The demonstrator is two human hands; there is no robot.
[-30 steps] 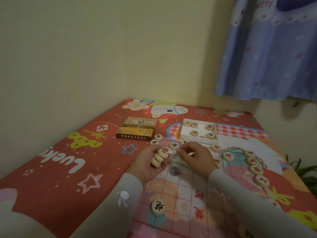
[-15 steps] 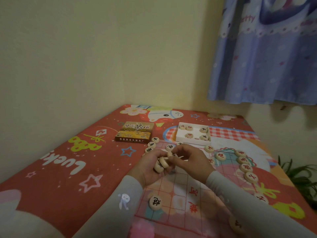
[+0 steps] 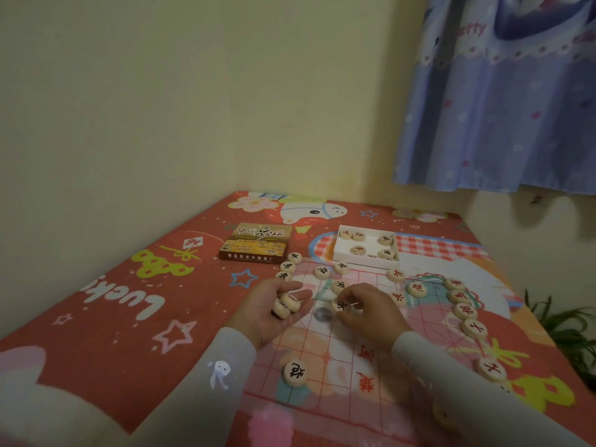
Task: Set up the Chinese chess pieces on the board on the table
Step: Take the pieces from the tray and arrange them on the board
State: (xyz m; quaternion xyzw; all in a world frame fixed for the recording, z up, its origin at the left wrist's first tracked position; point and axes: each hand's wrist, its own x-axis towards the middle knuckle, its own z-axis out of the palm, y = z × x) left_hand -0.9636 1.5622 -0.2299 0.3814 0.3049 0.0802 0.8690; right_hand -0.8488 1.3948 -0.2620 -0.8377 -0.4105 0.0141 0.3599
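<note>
Left hand [image 3: 274,312] palm up, fingers curled around a small stack of wooden pieces [image 3: 285,305], at the left edge of the board [image 3: 325,356]. Right hand [image 3: 371,309] just beside it over the board, fingers clamped on one black-marked piece [image 3: 339,305] at board level; can't tell if that piece touches the board. Beyond the right fingers: three more black pieces on the board grid [image 3: 338,286], [image 3: 322,271], [image 3: 341,267]. Beyond the left fingers, a short row of three black pieces [image 3: 288,266] along the board's far-left edge. White tray [image 3: 366,261] sits beyond both hands, at the board's far edge, holding about six loose pieces [image 3: 358,250], red and black marks mixed, spread out, not stacked. Box lid [image 3: 256,241] with printed artwork lies left of the tray, closed side up, contents not visible. Right of the right fingers, a curved line of red pieces [image 3: 464,310] runs down the board's right side. One big black piece [image 3: 295,373] lies nearer the person than the left wrist. All on a red cartoon-print tabletop [image 3: 129,317].
</note>
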